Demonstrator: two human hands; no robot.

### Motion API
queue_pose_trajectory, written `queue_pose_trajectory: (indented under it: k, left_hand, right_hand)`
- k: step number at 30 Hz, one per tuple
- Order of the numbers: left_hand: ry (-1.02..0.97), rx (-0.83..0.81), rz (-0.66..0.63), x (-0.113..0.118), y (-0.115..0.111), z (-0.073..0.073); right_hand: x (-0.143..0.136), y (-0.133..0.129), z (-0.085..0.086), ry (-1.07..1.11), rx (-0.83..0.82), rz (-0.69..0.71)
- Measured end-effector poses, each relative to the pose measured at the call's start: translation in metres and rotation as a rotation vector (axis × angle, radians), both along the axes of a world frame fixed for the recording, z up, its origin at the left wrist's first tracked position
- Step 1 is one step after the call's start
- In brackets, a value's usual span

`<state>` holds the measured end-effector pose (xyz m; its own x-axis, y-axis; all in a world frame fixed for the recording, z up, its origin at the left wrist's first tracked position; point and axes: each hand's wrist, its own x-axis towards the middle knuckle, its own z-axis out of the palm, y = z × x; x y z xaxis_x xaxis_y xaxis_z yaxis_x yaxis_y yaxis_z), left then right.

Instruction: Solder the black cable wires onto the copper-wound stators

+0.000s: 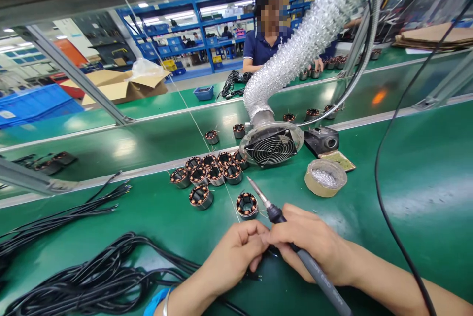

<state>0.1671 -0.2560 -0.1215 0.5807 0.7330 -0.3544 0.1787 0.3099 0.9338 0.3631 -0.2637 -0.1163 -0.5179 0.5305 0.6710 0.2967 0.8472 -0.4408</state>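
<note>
Ten round, dark metal rings with copper windings (218,180) stand on the smooth green bench (436,183): eight clustered, one before them, one just beyond the hands. The right hand (310,239) grips one black-handled soldering iron (274,213); the left hand (236,244) pinches something hidden. Bare bench extends rightward; a pale metal rail (148,171) edges the back.

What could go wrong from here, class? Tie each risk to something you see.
The iron in the right hand might, if hot, burn the nearby left hand in a slip. Its tip could scorch the coil nearest the hands. A cord crossing the right forearm in view might snag.
</note>
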Motion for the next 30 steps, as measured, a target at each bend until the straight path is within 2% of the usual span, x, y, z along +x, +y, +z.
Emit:
queue_pose_trajectory:
  k: [5, 10, 14, 18, 21, 23, 26, 30]
  left_hand:
    - [-0.081, -0.04, 0.152, 0.008, 0.002, -0.003]
    - [-0.078, 0.012, 0.153, 0.012, 0.002, -0.002]
    - [-0.033, 0.043, 0.197, 0.014, 0.004, -0.002]
    - [0.009, 0.047, 0.257, 0.015, 0.006, -0.002]
    - [0.033, 0.048, 0.261, 0.016, 0.006, -0.003]
    - [0.049, 0.066, 0.268, 0.017, 0.007, -0.003]
    - [0.077, 0.116, 0.264, 0.018, 0.01, 0.0]
    - [0.115, 0.172, 0.23, 0.019, 0.015, 0.004]
  right_hand:
    - [-0.009, -0.004, 0.001, 0.091, -0.064, -0.138]
    - [-0.011, -0.004, 0.004, 0.111, -0.095, -0.208]
    - [-0.002, -0.006, 0.005, 0.123, -0.115, -0.256]
    - [0.015, -0.018, 0.003, 0.234, -0.235, -0.377]
    - [0.025, -0.029, 0.001, 0.287, -0.288, -0.439]
    - [0.028, -0.034, 0.001, 0.287, -0.251, -0.451]
    - [0.03, -0.036, 0.002, 0.321, -0.178, -0.45]
    - [0.03, -0.035, 0.001, 0.435, -0.229, -0.494]
